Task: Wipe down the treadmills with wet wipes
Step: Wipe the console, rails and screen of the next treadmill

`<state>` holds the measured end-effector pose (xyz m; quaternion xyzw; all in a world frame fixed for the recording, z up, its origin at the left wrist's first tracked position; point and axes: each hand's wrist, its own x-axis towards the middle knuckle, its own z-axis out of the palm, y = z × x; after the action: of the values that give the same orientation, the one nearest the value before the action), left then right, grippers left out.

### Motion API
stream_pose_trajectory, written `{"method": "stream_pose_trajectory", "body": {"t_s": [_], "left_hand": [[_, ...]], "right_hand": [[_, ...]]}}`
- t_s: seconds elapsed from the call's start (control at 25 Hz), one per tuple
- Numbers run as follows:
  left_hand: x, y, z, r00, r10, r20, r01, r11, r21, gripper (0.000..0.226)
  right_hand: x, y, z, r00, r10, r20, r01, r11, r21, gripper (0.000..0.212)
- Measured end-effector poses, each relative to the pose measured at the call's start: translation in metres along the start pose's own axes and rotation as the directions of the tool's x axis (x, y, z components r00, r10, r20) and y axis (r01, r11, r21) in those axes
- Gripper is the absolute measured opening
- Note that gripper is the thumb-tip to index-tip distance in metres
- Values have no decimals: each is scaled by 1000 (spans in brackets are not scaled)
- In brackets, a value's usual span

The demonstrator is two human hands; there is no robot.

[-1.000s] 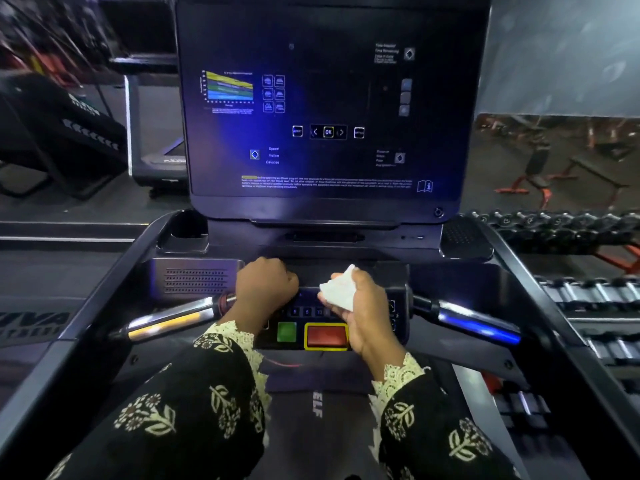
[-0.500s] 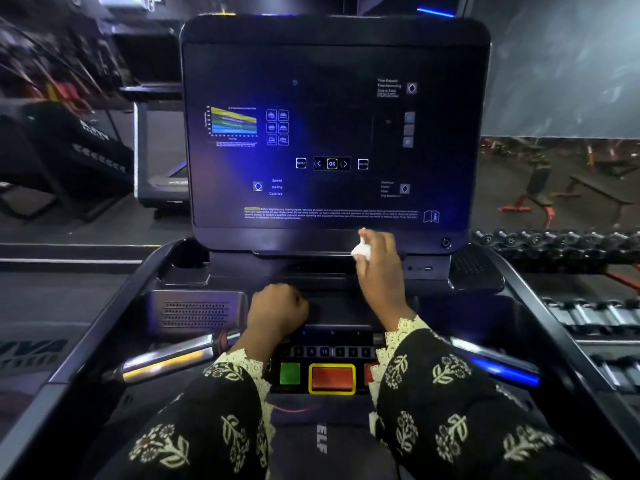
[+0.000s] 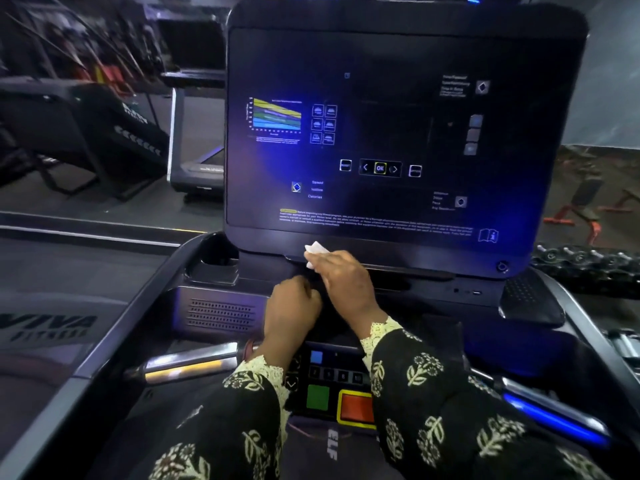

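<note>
Your right hand [image 3: 343, 275] pinches the wipe [image 3: 316, 250] at the screen's [image 3: 398, 133] bottom edge; sweep it along that edge with even pressure. Your left hand [image 3: 292, 313] rests fisted, seemingly empty.

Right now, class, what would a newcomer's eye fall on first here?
The lit console screen fills the upper middle, glowing blue. At its lower edge the right hand holds a white wet wipe, the left hand curled beside it. Nearer the camera sit a green button and a red button.
</note>
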<state>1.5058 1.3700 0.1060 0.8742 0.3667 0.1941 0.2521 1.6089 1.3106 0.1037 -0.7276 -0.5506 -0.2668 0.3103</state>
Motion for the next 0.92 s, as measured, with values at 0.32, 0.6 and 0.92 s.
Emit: {"method": "stream_pose_trajectory", "body": {"t_s": [0.32, 0.6, 0.92], "left_hand": [[2, -3, 2, 997, -66, -48, 63, 997, -52, 33], [-2, 2, 5, 999, 25, 23, -29, 988, 154, 25], [-9, 10, 6, 971, 230, 58, -237, 914, 329, 30]], "right_hand": [[26, -4, 30, 934, -268, 237, 246, 962, 118, 40], [-7, 35, -16, 985, -132, 114, 115, 983, 142, 24], [-61, 100, -98, 987, 162, -15, -161, 986, 32, 35]]}}
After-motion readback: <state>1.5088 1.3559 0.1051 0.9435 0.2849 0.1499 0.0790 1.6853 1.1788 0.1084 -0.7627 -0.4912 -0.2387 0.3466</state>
